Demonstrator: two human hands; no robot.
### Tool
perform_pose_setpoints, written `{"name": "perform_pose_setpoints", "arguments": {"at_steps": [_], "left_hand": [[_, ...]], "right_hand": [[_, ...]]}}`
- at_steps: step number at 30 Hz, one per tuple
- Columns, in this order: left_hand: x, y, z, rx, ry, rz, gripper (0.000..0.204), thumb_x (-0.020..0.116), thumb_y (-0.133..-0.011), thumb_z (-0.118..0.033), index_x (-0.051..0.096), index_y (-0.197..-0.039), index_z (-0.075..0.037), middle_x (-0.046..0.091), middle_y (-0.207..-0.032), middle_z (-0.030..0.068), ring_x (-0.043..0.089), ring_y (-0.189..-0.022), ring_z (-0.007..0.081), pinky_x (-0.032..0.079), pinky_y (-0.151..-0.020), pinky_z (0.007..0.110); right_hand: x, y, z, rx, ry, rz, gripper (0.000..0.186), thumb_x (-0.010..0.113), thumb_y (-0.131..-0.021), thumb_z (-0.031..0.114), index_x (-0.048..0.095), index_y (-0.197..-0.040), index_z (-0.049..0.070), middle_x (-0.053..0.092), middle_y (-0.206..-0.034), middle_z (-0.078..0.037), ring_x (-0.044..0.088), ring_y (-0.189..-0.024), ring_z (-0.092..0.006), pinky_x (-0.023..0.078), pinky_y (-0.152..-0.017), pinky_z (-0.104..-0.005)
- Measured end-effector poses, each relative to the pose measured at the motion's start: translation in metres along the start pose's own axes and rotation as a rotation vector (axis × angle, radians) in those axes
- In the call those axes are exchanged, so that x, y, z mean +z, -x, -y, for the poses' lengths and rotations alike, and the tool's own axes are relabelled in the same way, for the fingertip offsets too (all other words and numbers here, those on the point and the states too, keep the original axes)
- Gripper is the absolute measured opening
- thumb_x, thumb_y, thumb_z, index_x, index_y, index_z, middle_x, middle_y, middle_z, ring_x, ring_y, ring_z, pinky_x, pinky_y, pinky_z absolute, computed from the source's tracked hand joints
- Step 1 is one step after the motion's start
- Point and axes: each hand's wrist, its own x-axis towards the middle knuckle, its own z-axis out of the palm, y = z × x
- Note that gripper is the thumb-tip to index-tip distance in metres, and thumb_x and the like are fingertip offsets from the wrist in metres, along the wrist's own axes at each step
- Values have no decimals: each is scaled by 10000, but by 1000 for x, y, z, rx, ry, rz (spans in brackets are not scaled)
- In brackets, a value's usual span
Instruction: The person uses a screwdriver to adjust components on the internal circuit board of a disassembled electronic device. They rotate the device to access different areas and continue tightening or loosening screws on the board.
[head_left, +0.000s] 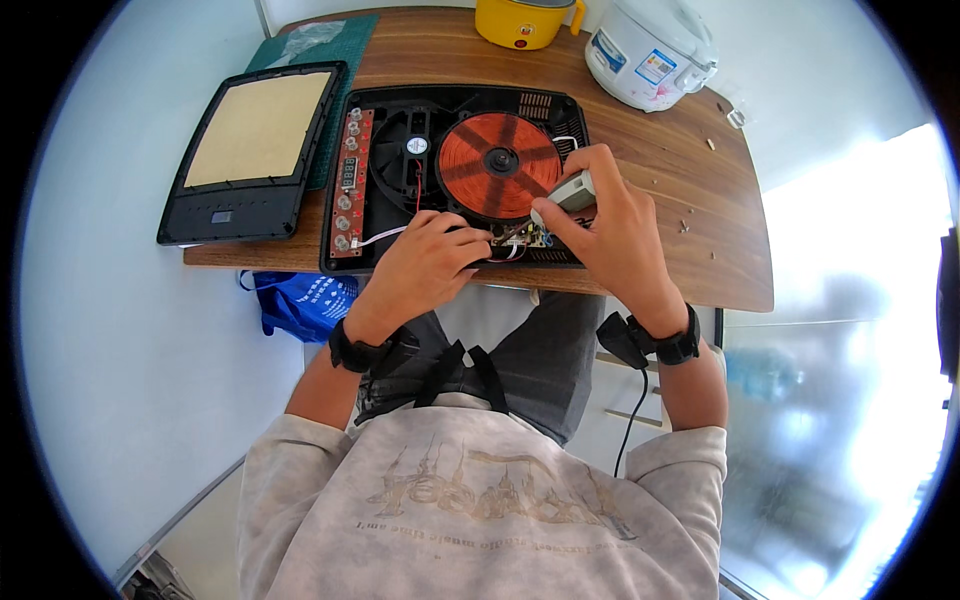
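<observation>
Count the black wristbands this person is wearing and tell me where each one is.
2: one band around the wrist behind the left hand, another band around the wrist behind the right hand. Neither is hidden.

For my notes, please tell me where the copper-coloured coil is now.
In the head view, the coil lies inside the open black housing, right of the fan, with the right hand near its lower-right edge.

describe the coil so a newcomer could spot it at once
On the table, find the open black case. Inside, right of the black fan, sits the coil: a flat, wound disc with dark spokes; unlike the fan, it is orange-red.
</observation>
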Motion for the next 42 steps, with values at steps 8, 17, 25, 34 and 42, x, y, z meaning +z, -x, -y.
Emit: {"name": "perform_pose_setpoints", "arguments": {"at_steps": [8,17,25,34,42], "left_hand": [[0,1,-1,-4,2,-7,219,747,-870,-127,740,-1089,-116,699,-1313,-20,574,-1233,213,408,-1094,407],[-1,1,-1,-6,-3,-2,217,747,-867,-129,739,-1083,-117,698,-1314,-20,572,-1238,215,408,-1093,406],[-1,1,-1,0,-9,-11,239,745,-867,-128,745,-1106,-116,700,-1311,-13,571,-1242,221,413,-1094,410],[0,1,1,5,-18,-9,237,745,-869,-125,747,-1106,-122,700,-1311,-17,576,-1237,219,413,-1095,412],[3,1,1,45,-45,-72,245,764,-838,-142,716,-1079,-140,700,-1234,-34,576,-1175,201,422,-1036,393]], "right_hand": [[0,-2,-1,18,-8,-7,393,796,-902,202,504,-1124,63,698,-871,-199,710,-805,-418,548,-666,-459],[0,-9,-4,62,60,-16,424,806,-895,228,484,-1113,60,693,-845,-208,690,-771,-450,529,-650,-495],[2,-20,0,51,254,8,421,776,-926,293,478,-1101,52,679,-859,-198,684,-806,-449,522,-646,-508],[13,-26,8,-142,212,-22,347,717,-961,218,473,-1127,35,659,-942,-216,687,-821,-436,561,-665,-501],[21,-24,27,-279,108,89,282,709,-926,77,511,-1127,74,617,-1016,-151,642,-912,-408,510,-707,-485]]}}
